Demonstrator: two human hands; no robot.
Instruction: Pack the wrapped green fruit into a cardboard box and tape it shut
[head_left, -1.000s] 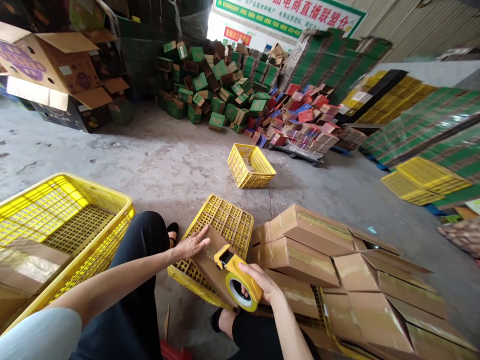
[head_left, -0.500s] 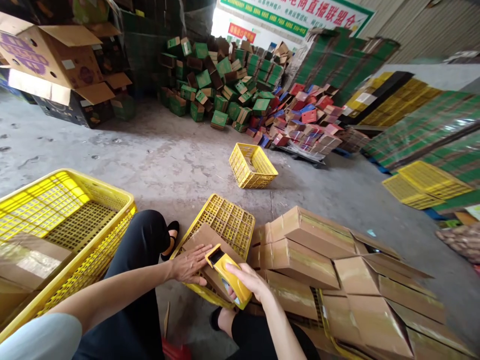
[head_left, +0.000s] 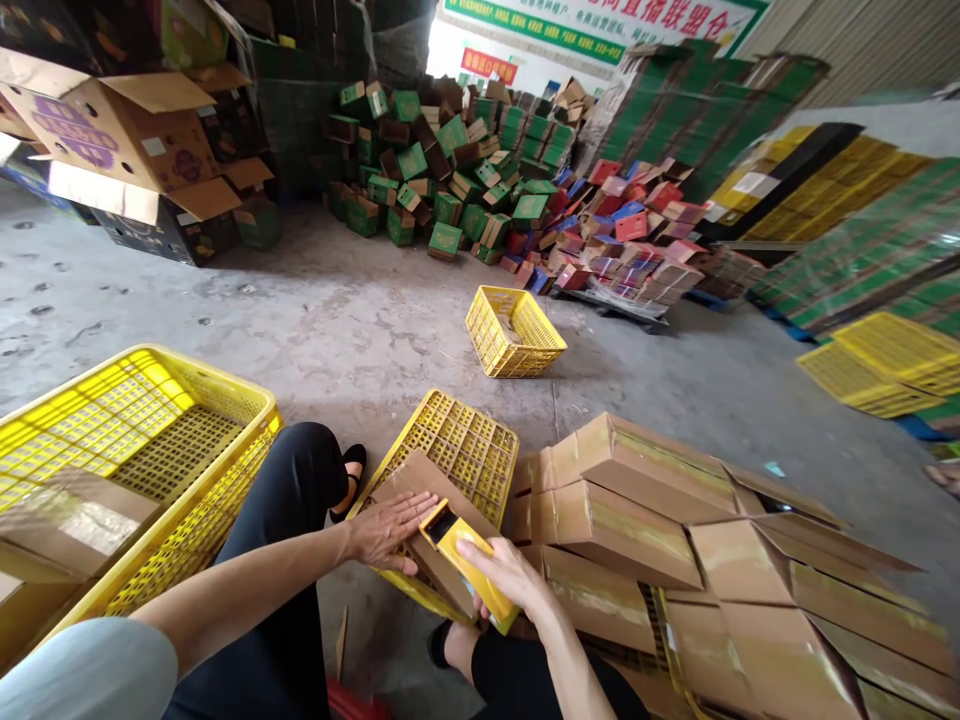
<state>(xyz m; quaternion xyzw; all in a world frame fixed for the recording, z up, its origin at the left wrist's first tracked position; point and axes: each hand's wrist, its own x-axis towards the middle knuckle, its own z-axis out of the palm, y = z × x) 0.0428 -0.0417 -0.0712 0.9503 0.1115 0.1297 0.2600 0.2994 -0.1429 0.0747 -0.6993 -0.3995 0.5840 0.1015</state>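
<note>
A brown cardboard box (head_left: 409,480) lies on an upturned yellow plastic crate (head_left: 472,440) between my knees. My left hand (head_left: 386,533) rests flat on top of the box, its fingers stretched out. In my right hand (head_left: 504,575) is a yellow tape dispenser (head_left: 466,553), gripped around its body with the thumb on top. The dispenser's dark front end is over the box, close to my left fingertips. Whether tape is touching the cardboard I cannot tell. My right fingers are partly hidden beneath the dispenser.
Stacked cardboard boxes (head_left: 660,480) stand close on my right. To my left is a large yellow crate (head_left: 247,385) with a cardboard box (head_left: 75,520) inside. A smaller yellow crate (head_left: 517,340) sits ahead on the floor. Green boxes (head_left: 446,238) are heaped farther back.
The whole view has shifted slightly, so most things appear a little farther right. My left hand stays flat on the box, and my right hand still holds the tape dispenser over it.
</note>
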